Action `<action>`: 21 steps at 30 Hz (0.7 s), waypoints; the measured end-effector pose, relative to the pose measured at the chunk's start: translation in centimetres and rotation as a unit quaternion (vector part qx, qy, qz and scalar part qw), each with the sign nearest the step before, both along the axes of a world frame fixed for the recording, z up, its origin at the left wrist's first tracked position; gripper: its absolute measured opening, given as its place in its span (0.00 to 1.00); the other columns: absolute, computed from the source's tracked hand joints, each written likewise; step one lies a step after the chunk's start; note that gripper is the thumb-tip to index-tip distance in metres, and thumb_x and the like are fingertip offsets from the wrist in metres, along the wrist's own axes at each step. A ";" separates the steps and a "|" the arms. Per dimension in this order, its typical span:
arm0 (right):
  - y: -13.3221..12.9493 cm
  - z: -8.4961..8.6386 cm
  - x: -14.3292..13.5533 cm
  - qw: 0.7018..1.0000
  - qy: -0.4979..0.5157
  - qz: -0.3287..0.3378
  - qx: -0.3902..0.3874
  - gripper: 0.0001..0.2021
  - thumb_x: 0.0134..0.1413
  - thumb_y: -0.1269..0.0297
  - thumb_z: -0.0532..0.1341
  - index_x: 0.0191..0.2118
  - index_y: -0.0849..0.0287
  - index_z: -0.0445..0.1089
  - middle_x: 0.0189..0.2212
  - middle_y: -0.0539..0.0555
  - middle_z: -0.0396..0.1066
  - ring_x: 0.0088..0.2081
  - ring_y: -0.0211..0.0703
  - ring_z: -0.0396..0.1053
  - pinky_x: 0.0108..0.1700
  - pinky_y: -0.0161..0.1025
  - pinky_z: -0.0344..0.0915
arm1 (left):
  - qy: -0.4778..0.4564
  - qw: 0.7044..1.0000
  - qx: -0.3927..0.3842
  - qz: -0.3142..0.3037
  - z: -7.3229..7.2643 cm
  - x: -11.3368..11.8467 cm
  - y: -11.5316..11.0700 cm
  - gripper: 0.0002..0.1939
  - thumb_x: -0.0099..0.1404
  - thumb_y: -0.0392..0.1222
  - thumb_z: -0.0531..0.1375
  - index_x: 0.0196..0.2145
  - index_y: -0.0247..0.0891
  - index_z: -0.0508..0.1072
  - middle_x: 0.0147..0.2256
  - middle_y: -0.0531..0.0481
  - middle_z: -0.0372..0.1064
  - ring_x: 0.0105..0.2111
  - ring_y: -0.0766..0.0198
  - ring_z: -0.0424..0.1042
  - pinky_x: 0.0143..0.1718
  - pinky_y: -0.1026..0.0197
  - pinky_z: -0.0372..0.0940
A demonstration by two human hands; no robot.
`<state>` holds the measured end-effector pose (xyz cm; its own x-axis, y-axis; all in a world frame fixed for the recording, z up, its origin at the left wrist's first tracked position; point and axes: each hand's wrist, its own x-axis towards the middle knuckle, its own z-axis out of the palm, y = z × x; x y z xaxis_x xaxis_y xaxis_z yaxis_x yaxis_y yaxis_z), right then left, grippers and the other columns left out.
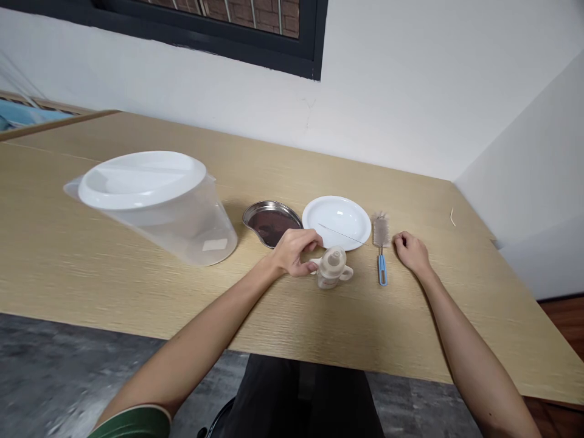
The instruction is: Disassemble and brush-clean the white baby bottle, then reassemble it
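Observation:
A small clear baby bottle (329,280) with two handles and a lid stands upright on the table. My left hand (297,252) is at its left handle, thumb touching or very near it, fingers curved and apart from the thumb. Loosely curled, my right hand (410,250) rests on the table to the right of a bottle brush (382,271) with a blue handle. Behind the bottle is a white oval dish (337,210) with a thin wire-like brush (344,233) lying across it. A kidney-shaped metal tray (269,220) holding dark brown content sits behind my left hand.
A large translucent pitcher (182,225) with a white lid stands on the left of the wooden table (283,322). A small pale curved strip (452,217) lies at the far right. The wall (387,91) rises behind the table.

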<state>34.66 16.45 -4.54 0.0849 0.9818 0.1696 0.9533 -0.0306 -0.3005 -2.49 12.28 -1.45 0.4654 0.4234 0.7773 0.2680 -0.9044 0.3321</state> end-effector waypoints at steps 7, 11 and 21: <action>0.0 0.0 0.1 1.000 -0.002 -0.006 -0.008 0.17 0.63 0.58 0.49 0.40 0.57 0.74 0.38 0.57 0.77 0.39 0.48 0.71 0.35 0.38 0.55 | -0.095 0.988 -0.078 -0.089 0.3 1.9 -0.9 0.41 0.53 0.70 0.61 0.52 0.35 0.67 0.42 0.40 0.72 0.39 0.56 0.73 0.41 0.54 0.70; 0.0 -0.1 0.2 1.000 0.004 -0.001 -0.007 0.17 0.62 0.58 0.50 0.40 0.57 0.74 0.38 0.57 0.77 0.38 0.48 0.70 0.36 0.38 0.56 | -0.061 0.979 -0.152 -0.123 0.7 2.3 -1.5 0.44 0.44 0.66 0.69 0.52 0.36 0.68 0.45 0.40 0.73 0.43 0.54 0.74 0.45 0.53 0.69; -0.6 0.9 0.3 0.971 0.150 -0.058 0.178 0.20 0.60 0.51 0.49 0.36 0.61 0.72 0.33 0.59 0.74 0.35 0.46 0.68 0.41 0.39 0.61 | 0.021 0.975 -0.217 -0.030 1.7 3.2 -3.2 0.26 0.48 0.57 0.72 0.40 0.39 0.75 0.37 0.49 0.77 0.36 0.62 0.75 0.39 0.62 0.67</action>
<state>35.00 15.80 -3.60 0.2902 0.8461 0.4472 0.8176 0.0237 -0.5753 0.67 9.11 0.28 0.5278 0.6792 0.5099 0.2402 -0.6952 0.6775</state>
